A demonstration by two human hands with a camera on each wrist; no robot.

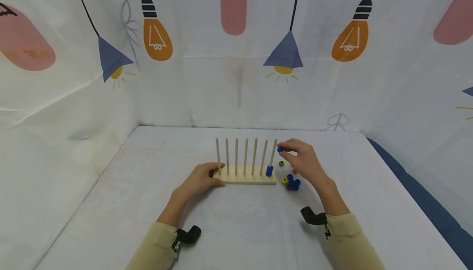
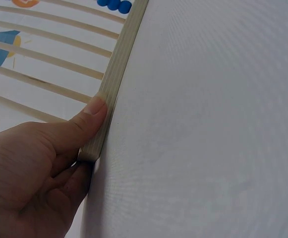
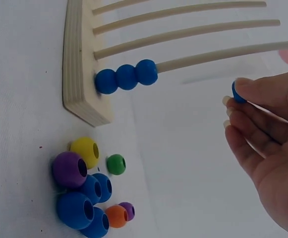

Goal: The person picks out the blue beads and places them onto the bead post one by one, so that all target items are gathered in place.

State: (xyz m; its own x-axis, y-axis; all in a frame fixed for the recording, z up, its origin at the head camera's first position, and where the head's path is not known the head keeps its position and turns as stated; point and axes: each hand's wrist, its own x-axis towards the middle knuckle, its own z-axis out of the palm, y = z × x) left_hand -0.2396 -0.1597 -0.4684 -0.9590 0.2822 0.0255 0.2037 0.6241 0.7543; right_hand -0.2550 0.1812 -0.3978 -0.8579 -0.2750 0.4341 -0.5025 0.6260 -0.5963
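A wooden base [image 1: 245,178] with several upright pegs [image 1: 236,155] stands on the table. Three blue beads [image 3: 127,77] are stacked at the bottom of its rightmost peg [image 3: 223,55]. My left hand [image 1: 201,177] grips the base's left end, the thumb along the front edge in the left wrist view. Between thumb and fingertips, my right hand [image 1: 304,159] pinches a blue bead [image 3: 238,94]. That bead is close beside the top of the rightmost peg, off its tip.
Right of the base lies a group of loose beads: several blue [image 3: 75,210], a yellow [image 3: 84,152], purple [image 3: 69,169], green [image 3: 116,164] and orange [image 3: 116,216]. A white cloth with printed lamps [image 1: 236,81] hangs behind the white table [image 1: 236,229].
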